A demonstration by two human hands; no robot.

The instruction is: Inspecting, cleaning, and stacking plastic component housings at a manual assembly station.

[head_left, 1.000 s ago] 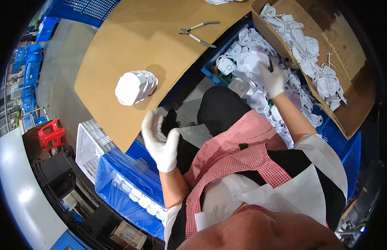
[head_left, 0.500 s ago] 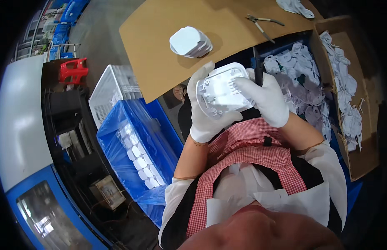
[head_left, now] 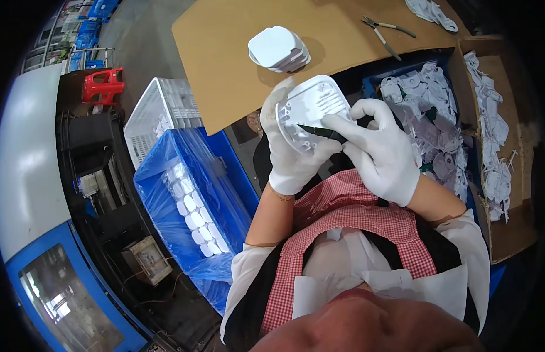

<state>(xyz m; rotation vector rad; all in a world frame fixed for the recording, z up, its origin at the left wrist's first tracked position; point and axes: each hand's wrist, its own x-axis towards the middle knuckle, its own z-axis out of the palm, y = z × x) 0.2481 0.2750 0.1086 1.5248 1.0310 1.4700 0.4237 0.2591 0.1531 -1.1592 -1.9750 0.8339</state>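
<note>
My gloved left hand grips a white plastic housing by its left and lower edges. The housing is a shallow tray with rounded corners, and its inner side with ribs and small posts faces up. In my gloved right hand is a dark, narrow knife, held between thumb and fingers. Its pointed end lies over the lower inside of the housing. Most of its handle is hidden by the fingers.
On the brown cardboard tabletop stand stacked white covers, with nippers farther right. Loose white parts fill a blue bin, beside a cardboard box. A bag-lined blue crate holds rows of white pieces at left.
The knife has swung from pointing up behind the right hand to lying across the housing. My right hand has turned and shifted down and right. The housing has tilted slightly.
</note>
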